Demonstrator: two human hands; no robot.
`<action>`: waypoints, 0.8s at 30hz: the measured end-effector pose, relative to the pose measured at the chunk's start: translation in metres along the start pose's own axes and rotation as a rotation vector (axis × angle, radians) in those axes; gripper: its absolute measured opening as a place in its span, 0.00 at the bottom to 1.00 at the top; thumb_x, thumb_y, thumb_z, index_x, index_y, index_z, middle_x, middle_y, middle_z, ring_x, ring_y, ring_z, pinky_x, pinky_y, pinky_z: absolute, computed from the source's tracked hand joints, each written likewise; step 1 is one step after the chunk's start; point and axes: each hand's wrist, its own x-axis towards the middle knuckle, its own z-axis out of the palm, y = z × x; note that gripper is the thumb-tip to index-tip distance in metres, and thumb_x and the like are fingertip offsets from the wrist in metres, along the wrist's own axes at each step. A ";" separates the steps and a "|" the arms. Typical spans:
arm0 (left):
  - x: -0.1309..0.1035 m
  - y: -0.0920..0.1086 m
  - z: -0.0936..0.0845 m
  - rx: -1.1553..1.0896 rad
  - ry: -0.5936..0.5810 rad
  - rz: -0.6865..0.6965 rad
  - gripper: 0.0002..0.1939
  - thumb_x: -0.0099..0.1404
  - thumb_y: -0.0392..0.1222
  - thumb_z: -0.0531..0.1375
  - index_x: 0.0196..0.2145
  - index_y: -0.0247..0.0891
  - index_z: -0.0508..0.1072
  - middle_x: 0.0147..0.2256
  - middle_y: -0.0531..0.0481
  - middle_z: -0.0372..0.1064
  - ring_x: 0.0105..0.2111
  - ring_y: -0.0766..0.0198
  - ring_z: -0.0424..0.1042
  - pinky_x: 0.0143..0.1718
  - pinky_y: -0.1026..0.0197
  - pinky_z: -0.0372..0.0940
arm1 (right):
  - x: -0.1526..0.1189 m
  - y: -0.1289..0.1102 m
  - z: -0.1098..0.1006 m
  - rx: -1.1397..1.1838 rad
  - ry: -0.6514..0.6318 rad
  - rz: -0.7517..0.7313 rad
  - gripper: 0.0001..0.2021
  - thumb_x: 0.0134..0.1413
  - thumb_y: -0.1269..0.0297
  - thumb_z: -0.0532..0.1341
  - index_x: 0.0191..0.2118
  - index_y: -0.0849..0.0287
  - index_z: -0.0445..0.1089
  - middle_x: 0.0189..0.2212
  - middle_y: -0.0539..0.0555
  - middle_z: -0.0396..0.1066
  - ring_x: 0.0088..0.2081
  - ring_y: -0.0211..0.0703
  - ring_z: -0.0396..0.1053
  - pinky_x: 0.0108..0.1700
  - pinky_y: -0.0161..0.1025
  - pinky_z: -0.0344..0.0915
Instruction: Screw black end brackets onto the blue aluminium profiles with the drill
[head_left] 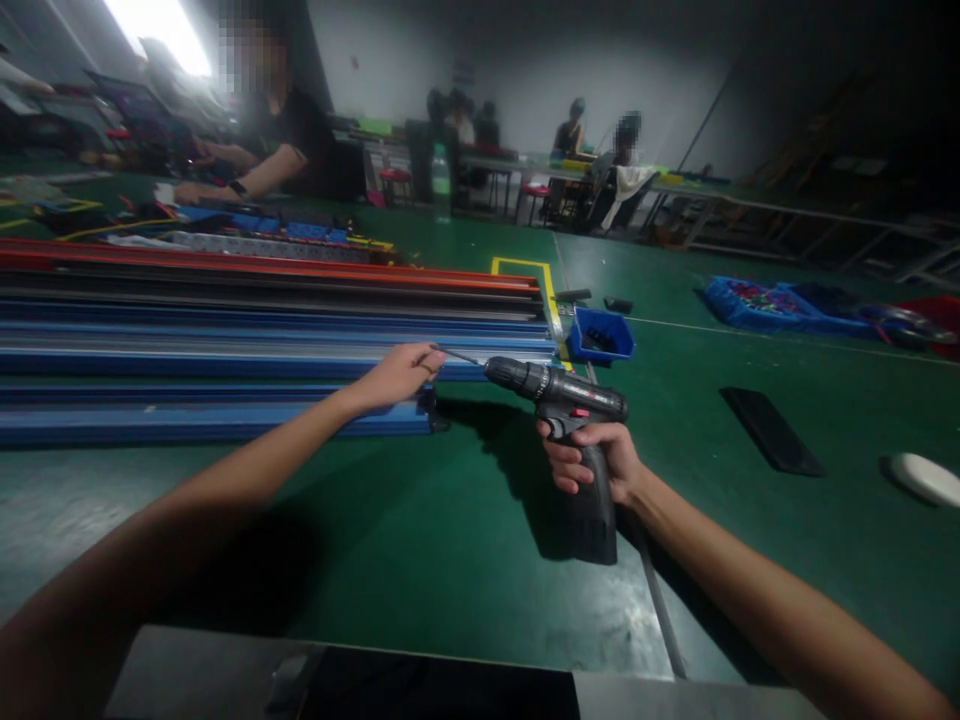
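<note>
Gripping a black drill (581, 395) above the smooth green table (420, 570).
The right hand (604, 455) is closed around its thick handle; the left hand (401, 375) has bent fingers at the tip of the thin bit (463, 356), but I cannot tell if they pinch it. Near them lie long, straight blue rails (225, 355) and a blue box (613, 350).

A small white oval object (928, 479) lies right of a flat black rectangular object (771, 431) on the green table (697, 385).
</note>
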 end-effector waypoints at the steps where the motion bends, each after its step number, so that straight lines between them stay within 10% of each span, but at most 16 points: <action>1: 0.000 -0.003 0.001 -0.089 0.028 -0.033 0.19 0.72 0.54 0.56 0.29 0.39 0.69 0.26 0.53 0.66 0.27 0.64 0.65 0.31 0.62 0.58 | 0.005 0.000 0.001 0.002 0.006 -0.006 0.16 0.54 0.69 0.64 0.49 0.68 0.70 0.24 0.46 0.67 0.19 0.31 0.60 0.30 0.36 0.72; 24: -0.009 -0.013 0.002 -0.510 0.093 -0.101 0.21 0.65 0.56 0.70 0.43 0.34 0.78 0.37 0.45 0.79 0.31 0.66 0.72 0.35 0.61 0.68 | 0.005 -0.002 -0.016 0.048 0.068 -0.030 0.18 0.58 0.64 0.66 0.50 0.71 0.72 0.25 0.47 0.65 0.19 0.31 0.56 0.28 0.35 0.70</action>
